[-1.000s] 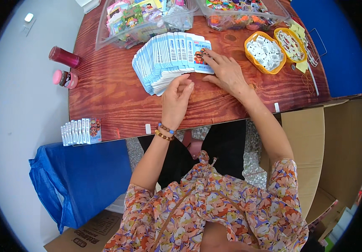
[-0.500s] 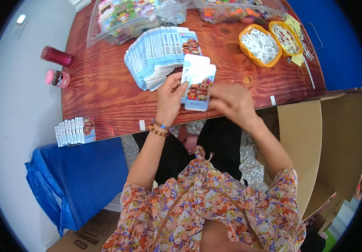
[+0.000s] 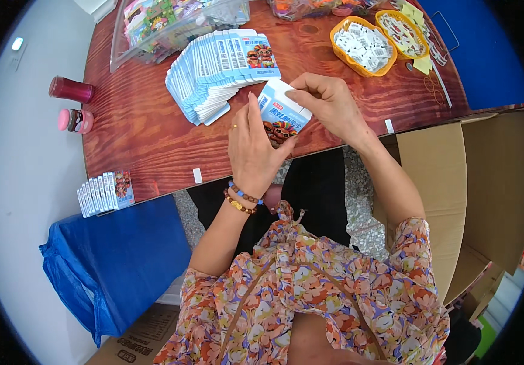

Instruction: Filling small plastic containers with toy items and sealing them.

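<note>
While our left hand (image 3: 251, 143) grasps a small box (image 3: 285, 119) between its thumb and fingers, our right hand (image 3: 329, 106) pinches the white flap (image 3: 279, 89) at its top with thumb and forefinger; the small box is tilted between both sets of fingers, its picture side facing up; we cannot tell whether its lower end touches the table (image 3: 146, 128). Just beyond the left fingertips we see a fanned pile (image 3: 207, 70) of flat blue-and-white boxes; farther past those fingers is a clear tub (image 3: 117, 55) full of colourful pieces; well to the left of the left fingers are a red cup (image 3: 72, 90) and a pink-lidded jar (image 3: 79, 121), and, nearer to us, a row of boxes (image 3: 95, 194) at the table's edge; beyond the right fingers, and to their right, we have a yellow basket (image 3: 362, 70) of white tags, with a second yellow basket (image 3: 425, 45) just beside it.
</note>
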`<action>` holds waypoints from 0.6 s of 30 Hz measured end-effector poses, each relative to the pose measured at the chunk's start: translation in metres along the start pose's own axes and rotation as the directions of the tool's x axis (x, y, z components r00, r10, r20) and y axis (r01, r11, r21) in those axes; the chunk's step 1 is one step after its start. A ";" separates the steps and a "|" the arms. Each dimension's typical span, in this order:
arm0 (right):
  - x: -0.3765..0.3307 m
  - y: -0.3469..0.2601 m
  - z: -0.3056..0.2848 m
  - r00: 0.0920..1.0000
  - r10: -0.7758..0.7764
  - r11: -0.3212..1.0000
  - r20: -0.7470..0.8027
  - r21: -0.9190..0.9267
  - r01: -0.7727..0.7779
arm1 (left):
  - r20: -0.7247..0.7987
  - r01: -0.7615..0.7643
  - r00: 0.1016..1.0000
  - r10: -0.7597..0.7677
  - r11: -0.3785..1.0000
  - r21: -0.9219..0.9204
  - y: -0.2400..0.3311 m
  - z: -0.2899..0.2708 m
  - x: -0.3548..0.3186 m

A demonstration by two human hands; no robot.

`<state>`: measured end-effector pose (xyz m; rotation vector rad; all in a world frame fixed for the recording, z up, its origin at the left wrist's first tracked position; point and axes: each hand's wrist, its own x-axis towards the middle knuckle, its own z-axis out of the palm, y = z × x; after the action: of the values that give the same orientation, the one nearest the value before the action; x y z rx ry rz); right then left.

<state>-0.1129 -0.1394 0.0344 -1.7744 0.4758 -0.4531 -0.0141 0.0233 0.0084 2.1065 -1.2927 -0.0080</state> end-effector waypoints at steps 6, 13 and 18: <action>-0.009 0.013 0.005 0.960 -0.053 0.998 -0.276 0.011 0.058 | -0.062 0.066 0.995 -0.079 0.978 -0.199 -0.006 0.001 0.006; -0.045 0.033 0.040 0.923 -0.196 0.980 -0.332 -0.031 0.197 | 0.059 0.307 0.947 -0.316 0.836 -0.455 0.007 0.004 0.007; -0.045 0.047 0.028 0.932 -0.189 0.966 -0.308 0.113 0.233 | 0.191 0.305 0.951 -0.242 0.640 -0.706 -0.005 0.006 0.003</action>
<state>-0.1403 -0.1033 -0.0199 -1.6267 0.4465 -0.8929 -0.0111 0.0193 0.0018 1.5607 -0.7818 -0.6500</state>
